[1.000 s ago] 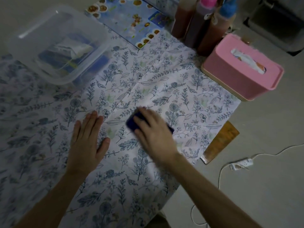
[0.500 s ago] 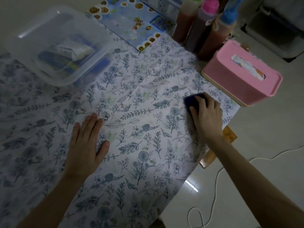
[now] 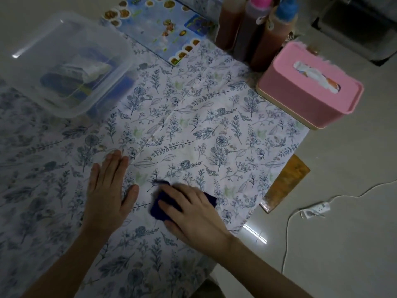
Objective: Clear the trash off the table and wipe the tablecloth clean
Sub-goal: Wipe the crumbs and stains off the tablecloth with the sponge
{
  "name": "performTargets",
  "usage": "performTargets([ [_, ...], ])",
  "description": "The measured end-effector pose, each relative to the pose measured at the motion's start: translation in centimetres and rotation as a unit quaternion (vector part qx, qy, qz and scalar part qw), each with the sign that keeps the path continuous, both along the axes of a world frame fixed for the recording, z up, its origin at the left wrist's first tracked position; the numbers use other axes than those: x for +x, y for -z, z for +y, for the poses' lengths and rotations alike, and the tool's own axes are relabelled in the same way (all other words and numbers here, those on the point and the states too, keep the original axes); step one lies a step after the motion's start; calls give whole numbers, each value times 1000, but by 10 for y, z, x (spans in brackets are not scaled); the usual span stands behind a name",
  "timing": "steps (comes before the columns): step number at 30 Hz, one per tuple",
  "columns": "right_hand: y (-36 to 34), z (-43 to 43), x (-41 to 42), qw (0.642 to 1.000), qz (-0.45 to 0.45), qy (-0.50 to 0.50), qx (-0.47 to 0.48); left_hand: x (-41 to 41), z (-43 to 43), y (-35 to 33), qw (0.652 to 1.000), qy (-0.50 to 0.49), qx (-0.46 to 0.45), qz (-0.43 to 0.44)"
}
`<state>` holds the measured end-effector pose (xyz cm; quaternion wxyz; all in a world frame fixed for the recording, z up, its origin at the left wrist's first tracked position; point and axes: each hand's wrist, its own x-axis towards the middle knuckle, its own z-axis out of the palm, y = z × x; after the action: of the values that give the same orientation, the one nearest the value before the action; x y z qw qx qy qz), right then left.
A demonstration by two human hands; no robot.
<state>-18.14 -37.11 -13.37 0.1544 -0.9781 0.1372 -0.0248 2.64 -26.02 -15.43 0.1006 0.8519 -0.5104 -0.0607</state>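
Note:
A white tablecloth [image 3: 214, 117] printed with blue leaves and flowers covers the low table. My right hand [image 3: 193, 211] presses a dark blue cloth [image 3: 158, 208] flat onto it near the front, fingers straight over the cloth. My left hand [image 3: 107, 190] lies flat on the tablecloth just to the left, palm down, fingers together, a small gap from the blue cloth. A clear plastic bin [image 3: 64, 63] at the back left holds wrappers and other trash.
A pink tissue box [image 3: 300, 100] stands at the right edge. Three sauce bottles [image 3: 253, 29] with coloured caps stand behind it. A blue printed sheet [image 3: 159, 31] lies at the back. The table's wooden corner [image 3: 285, 183] shows at right. On the floor lies a white power strip [image 3: 315, 209].
My right hand swept the blue cloth from the middle out to the right edge by the tissue box, then back toward me beside my left hand. My left hand stayed put.

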Motion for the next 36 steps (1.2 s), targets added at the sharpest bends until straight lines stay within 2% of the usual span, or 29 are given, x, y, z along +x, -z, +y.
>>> performTargets([
  [4, 8, -26, -47, 1000, 3, 18, -26, 1, -1, -1, 1000, 1, 1, 0],
  [9, 5, -113, -88, 980, 18, 188, -59, 2, -1, 0, 1000, 3, 12, -3],
  [12, -1, -166, -81, 950, 26, 306, -62, 1, 0, 0, 1000, 1, 12, -4],
  [16, -2, -187, -41, 937, 4, 345, -59, 2, 1, 0, 1000, 4, 7, -1],
  [19, -3, -169, -7, 943, -9, 330, -35, 1, 1, 0, 1000, 3, 5, -1],
  [24, -10, -98, 33, 972, -31, 233, 11, 0, 0, -2, 1000, 2, 0, 0],
  [27, -8, -45, 28, 988, -21, 154, 25, -1, 0, -2, 1000, 1, -5, -1],
  [29, -4, -19, 13, 998, -13, 65, 9, 0, 0, -1, 1000, 2, -7, -3],
  [32, 1, -5, -22, 1000, 5, -29, -7, 1, 1, 1, 1000, 4, -3, -8],
  [36, 3, -33, -65, 1000, 11, 23, -11, 0, 1, 0, 1000, 1, 6, -15],
])
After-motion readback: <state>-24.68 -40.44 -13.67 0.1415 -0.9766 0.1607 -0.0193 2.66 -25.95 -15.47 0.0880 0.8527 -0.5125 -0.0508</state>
